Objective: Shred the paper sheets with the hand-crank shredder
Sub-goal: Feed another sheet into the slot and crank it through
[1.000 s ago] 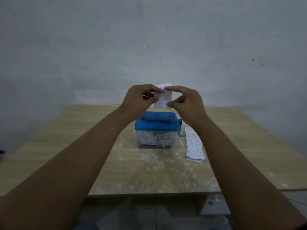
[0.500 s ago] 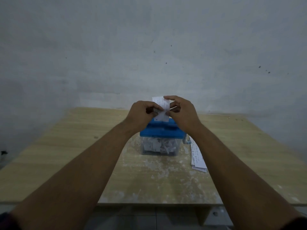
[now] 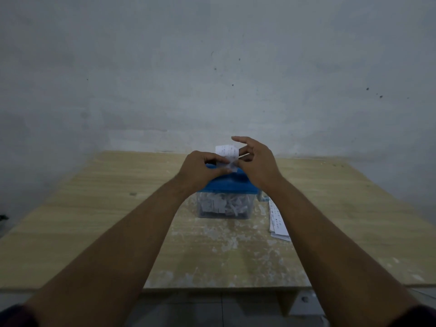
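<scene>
Left hand (image 3: pixel 200 171) and right hand (image 3: pixel 257 164) pinch a paper slip (image 3: pixel 227 153), seemingly touching the shredder (image 3: pixel 231 185).

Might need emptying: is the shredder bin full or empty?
Mostly full: white shreds in the clear bin reach nearly to the blue lid.

No text can be read anywhere. The paper slip (image 3: pixel 227 152) at the centre of the frame bears rows of small dark marks, too blurred to make out. The stack of sheets (image 3: pixel 278 220) on the tabletop (image 3: pixel 94 208), right of centre, shows similar illegible lines. Shreds (image 3: pixel 221 205) inside the shredder (image 3: pixel 230 185) carry faint print, also unreadable.
</scene>
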Motion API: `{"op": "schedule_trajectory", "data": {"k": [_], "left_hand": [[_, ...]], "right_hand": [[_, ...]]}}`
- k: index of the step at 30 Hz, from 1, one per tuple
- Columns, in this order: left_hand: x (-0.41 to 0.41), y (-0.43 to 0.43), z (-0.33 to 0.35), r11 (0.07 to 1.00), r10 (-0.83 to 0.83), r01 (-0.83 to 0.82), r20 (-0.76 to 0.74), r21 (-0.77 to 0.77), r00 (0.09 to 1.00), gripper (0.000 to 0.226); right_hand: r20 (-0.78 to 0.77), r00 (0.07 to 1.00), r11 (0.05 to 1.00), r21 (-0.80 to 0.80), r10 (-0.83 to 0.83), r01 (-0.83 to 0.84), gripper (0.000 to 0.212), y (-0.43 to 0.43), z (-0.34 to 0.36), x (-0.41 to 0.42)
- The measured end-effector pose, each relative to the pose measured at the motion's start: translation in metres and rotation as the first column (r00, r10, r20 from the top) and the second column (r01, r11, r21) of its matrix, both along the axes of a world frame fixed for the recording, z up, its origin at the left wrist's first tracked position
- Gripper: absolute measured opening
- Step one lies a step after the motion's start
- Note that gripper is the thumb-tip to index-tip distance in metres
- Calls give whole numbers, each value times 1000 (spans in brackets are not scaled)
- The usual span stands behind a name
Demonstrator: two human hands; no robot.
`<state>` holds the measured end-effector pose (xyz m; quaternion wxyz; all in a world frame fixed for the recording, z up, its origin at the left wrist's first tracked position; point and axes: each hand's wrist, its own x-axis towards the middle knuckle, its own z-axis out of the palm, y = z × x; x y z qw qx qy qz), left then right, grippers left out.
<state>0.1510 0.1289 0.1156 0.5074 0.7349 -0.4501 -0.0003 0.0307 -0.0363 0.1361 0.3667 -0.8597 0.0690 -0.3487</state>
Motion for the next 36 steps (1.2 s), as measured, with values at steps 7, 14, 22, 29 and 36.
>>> {"op": "schedule_trajectory", "data": {"k": [7, 14, 22, 29, 36], "left_hand": [[-2, -5, -14, 996, 79, -79, -3, -36, 997, 41], [-4, -3, -17, 996, 63, -65, -39, -56, 997, 44], [-7, -5, -19, 993, 75, -81, -76, -85, 994, 42], [-5, -6, -18, 994, 92, -95, -64, -47, 994, 36], [-4, -5, -15, 1000, 19, -16, -111, 24, 994, 18]], "right_hand": [[20, 990, 990, 24, -140, 139, 50, -9, -22, -14], [-135, 933, 896, 263, -333, 358, 38, -13, -78, -46], [-223, 907, 862, 297, -357, 412, 34, -6, -102, -63], [-78, 929, 829, 429, -361, 358, 28, 4, -86, -78], [-119, 975, 830, 512, -188, 222, 18, -4, -40, -88]]}}
